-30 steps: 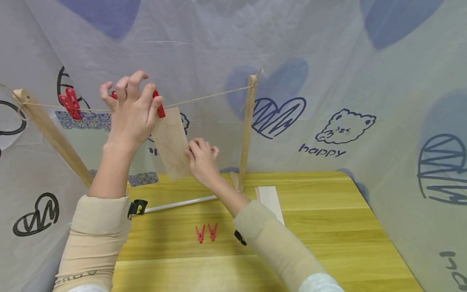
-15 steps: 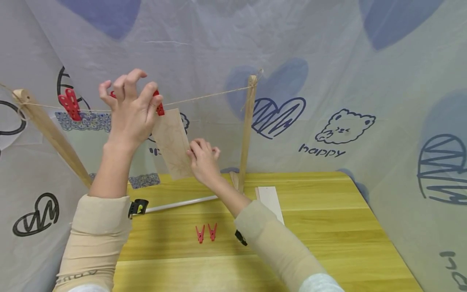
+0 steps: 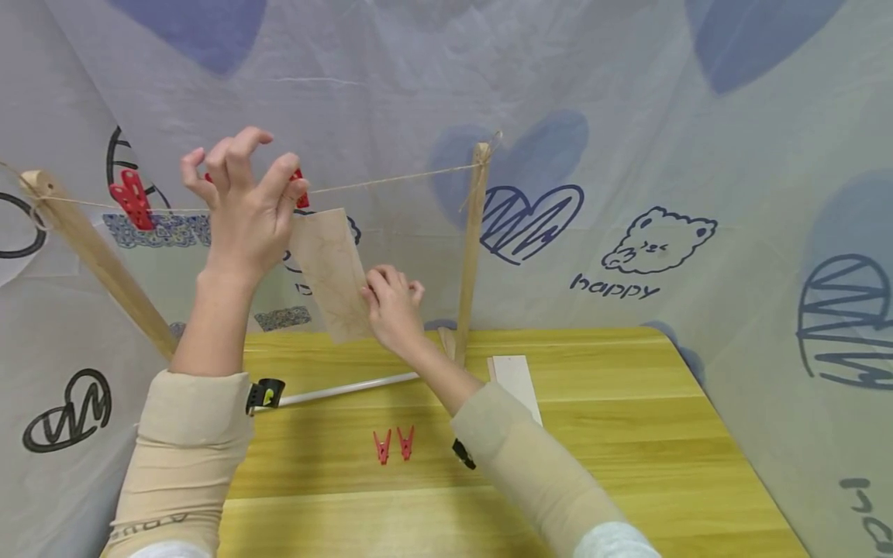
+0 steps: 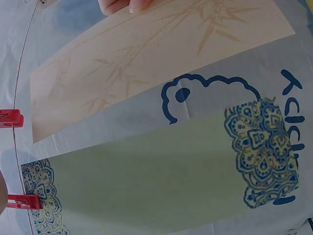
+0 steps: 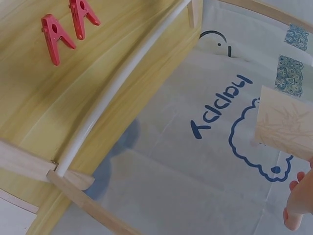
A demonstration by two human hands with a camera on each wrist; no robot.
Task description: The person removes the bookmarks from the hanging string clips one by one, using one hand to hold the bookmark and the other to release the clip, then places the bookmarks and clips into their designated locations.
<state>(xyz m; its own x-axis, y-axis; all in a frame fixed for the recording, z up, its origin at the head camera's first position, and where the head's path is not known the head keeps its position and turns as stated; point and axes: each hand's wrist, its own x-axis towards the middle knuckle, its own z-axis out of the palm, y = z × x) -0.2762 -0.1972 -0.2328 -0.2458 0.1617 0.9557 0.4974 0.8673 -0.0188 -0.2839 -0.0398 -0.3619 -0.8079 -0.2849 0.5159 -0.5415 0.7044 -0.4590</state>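
My left hand (image 3: 244,205) is raised at the string (image 3: 391,180), its thumb and index finger pinching a red clothespin (image 3: 303,203). Below this peg is a beige card (image 3: 331,271) with a faint bamboo print. The left wrist view shows a gap between the card's top edge (image 4: 33,107) and the clothespin (image 4: 12,118). My right hand (image 3: 396,310) pinches the card's right edge, keeping it tilted. Beside it hangs a pale green sheet (image 4: 142,181) with blue patterned ends, a second red clothespin (image 4: 24,201) at its top. My left forearm covers part of that sheet in the head view.
Wooden posts (image 3: 474,248) hold the string at both ends. On the yellow wood-grain table (image 3: 628,434) lie two red clothespins (image 3: 406,443) and a white card (image 3: 518,384). A white rod (image 3: 349,386) runs low between the posts. Printed cloth (image 3: 628,116) forms the backdrop.
The pinched clothespin has risen away from the card's top edge, which it overlapped before. My left hand moved slightly up and left; the card shifted slightly right. The green sheet's lower end swung.
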